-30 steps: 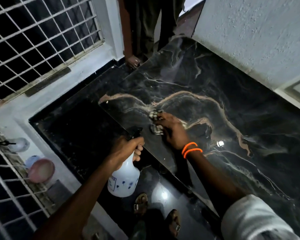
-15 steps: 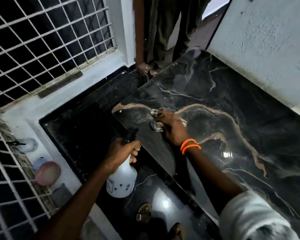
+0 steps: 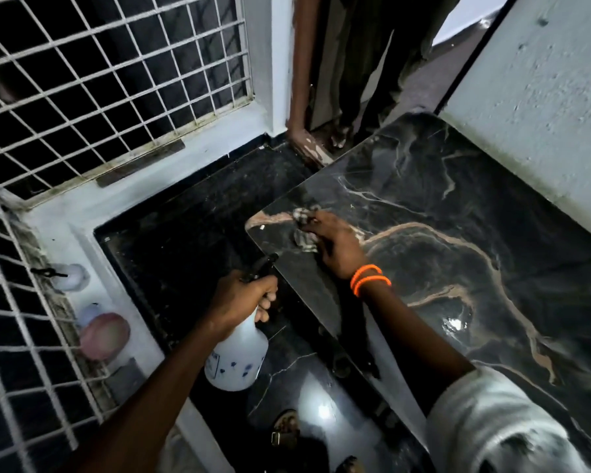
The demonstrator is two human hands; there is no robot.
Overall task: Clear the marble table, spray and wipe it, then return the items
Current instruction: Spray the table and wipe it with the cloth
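My right hand (image 3: pixel 338 249) presses a crumpled cloth (image 3: pixel 304 230) flat against the marble worktop (image 3: pixel 475 254); my fingers (image 3: pixel 313 230) are closed over it, near the worktop's corner. My left hand (image 3: pixel 243 298) grips the neck of the white spray bottle (image 3: pixel 238 360), fingers clenched around it, beside the worktop edge and above the dark floor (image 3: pixel 191 233). Two orange bands (image 3: pixel 369 279) circle my right wrist.
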